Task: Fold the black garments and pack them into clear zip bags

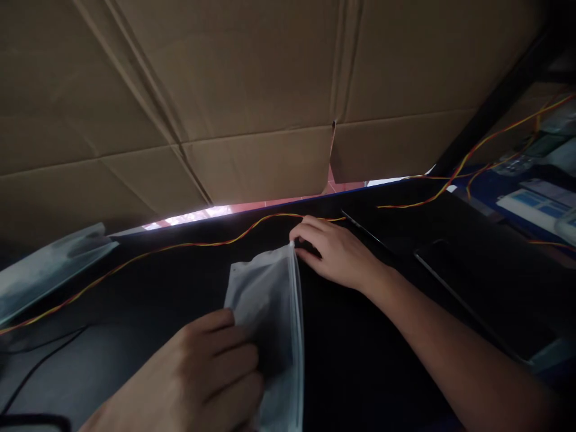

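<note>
A translucent zip bag (274, 300) with something dark inside lies at the lower centre, its zip edge running along the right side. My left hand (211, 366) is closed on the bag's left edge, fingers curled over it. At the far end of the zip, my right hand (326, 246) pinches a small white slider between thumb and fingers. Beneath both hands is a black table surface (351, 354).
Cardboard (252, 78) stands behind the table. A red-yellow twisted wire (198, 244) crosses the back. Another plastic bag (49, 267) lies left, near a black cable (36, 366). Dark flat devices (477, 300) lie right, with blue-white packets (540, 207) beyond.
</note>
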Demonstrator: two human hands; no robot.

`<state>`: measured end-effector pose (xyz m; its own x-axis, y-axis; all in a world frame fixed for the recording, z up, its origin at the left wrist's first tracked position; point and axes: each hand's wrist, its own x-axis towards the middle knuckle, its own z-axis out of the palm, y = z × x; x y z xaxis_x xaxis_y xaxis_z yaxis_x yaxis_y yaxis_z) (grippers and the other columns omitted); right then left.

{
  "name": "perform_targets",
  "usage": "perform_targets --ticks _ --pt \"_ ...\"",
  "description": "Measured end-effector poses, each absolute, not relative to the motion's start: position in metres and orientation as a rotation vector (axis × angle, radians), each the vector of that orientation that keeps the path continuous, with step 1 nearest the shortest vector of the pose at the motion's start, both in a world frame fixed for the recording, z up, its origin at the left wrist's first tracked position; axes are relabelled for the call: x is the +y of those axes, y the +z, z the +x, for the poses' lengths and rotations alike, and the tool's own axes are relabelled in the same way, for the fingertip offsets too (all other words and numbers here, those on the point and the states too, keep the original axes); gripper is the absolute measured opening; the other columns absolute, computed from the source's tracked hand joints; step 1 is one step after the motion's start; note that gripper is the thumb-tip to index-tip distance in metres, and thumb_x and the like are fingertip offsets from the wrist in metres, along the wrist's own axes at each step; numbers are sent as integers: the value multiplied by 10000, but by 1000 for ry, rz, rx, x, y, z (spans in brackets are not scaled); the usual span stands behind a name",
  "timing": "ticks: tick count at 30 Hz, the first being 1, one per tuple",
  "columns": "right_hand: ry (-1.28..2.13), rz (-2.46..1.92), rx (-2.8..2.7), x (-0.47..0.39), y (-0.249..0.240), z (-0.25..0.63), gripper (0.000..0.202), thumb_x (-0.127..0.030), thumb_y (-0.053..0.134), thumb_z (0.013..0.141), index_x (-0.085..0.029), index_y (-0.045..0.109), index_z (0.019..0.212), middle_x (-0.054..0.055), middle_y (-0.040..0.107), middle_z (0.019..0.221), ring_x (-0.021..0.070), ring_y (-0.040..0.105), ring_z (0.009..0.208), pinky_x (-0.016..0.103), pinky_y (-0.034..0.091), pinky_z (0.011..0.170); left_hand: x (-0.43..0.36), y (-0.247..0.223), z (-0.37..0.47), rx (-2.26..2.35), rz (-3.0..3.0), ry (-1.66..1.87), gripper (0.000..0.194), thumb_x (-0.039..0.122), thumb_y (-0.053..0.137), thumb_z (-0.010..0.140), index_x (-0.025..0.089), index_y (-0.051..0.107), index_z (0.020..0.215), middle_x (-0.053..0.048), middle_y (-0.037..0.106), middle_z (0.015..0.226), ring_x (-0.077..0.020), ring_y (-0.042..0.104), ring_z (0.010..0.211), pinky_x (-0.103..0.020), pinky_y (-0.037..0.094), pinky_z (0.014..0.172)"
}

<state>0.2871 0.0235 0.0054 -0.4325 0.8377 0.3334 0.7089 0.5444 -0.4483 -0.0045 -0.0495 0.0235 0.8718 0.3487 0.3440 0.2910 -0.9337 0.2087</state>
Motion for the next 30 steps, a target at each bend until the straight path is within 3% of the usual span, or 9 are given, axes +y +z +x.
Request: perform_targets --ticks 5,8,11,15,18,22,26,28,30 --pt "723 -1462 -2163 13 6 282 238 -231 682 940 -243 541 1131 -29 709 834 175 646 722 311 415 651 -22 20 5 488 2757 379 527 654 302 1101 236 508 856 -11 582 749 -210 535 664 -388 406 621" --pt "897 -1501 -2045 9 11 283 333 -229 654 941 -244 482 1226 -22 736 895 165 672 738 304 461 681 -15 15 3 681 2710 373 338 512 479 1098 233 515 910 -5 605 799 -201 564 694 -360 427 651" --pt "1150 -1555 -2058 7 18 285 208 -341 690 951 -247 547 1069 -44 712 827 123 627 582 280 432 582 -12 11 3 879 2725 411 154 325 604 1046 232 527 951 2 614 814 -195 589 705 -327 427 639" --pt "1337 -1480 -2136 5 21 280 227 -437 773 918 -225 692 913 -42 682 743 109 603 567 258 379 537 -11 7 5 925 2725 466 119 300 620 1033 235 533 986 5 614 820 -199 606 725 -317 433 639" --pt "1243 -1342 -2109 1 18 270 107 -322 706 967 -242 760 1012 -28 729 814 121 631 677 252 398 592 -12 5 5 928 2720 485 100 293 610 1037 235 534 1003 4 616 828 -203 607 737 -322 439 648" --pt "1097 -1379 -1998 -8 11 253 187 -296 756 923 -228 767 1097 26 796 958 170 689 784 283 441 654 -14 5 5 884 2698 536 122 292 620 1033 233 536 1099 4 611 843 -205 598 742 -332 470 682" --pt "1171 -1303 -1935 -10 1 244 13 -212 718 906 -200 712 906 8 749 819 153 655 703 274 421 604 -15 6 2 901 2707 503 559 485 660 1044 231 450 1495 -149 652 1348 -324 651 1190 -478 541 992" --pt "1306 -1242 -1849 -5 -2 246 54 -207 712 889 -199 664 865 -8 716 813 140 632 705 263 432 609 -13 3 -3 983 2717 365 891 660 655 1008 270 239 1693 -205 460 1652 -423 506 1464 -609 474 1141" --pt "1382 -1209 -1759 2 -1 253 120 -233 720 879 -201 618 825 -24 666 802 135 604 719 267 442 632 -9 -4 -13 1084 2702 225 1060 765 618 973 317 54 1750 -196 305 1775 -470 371 1585 -707 411 1195"
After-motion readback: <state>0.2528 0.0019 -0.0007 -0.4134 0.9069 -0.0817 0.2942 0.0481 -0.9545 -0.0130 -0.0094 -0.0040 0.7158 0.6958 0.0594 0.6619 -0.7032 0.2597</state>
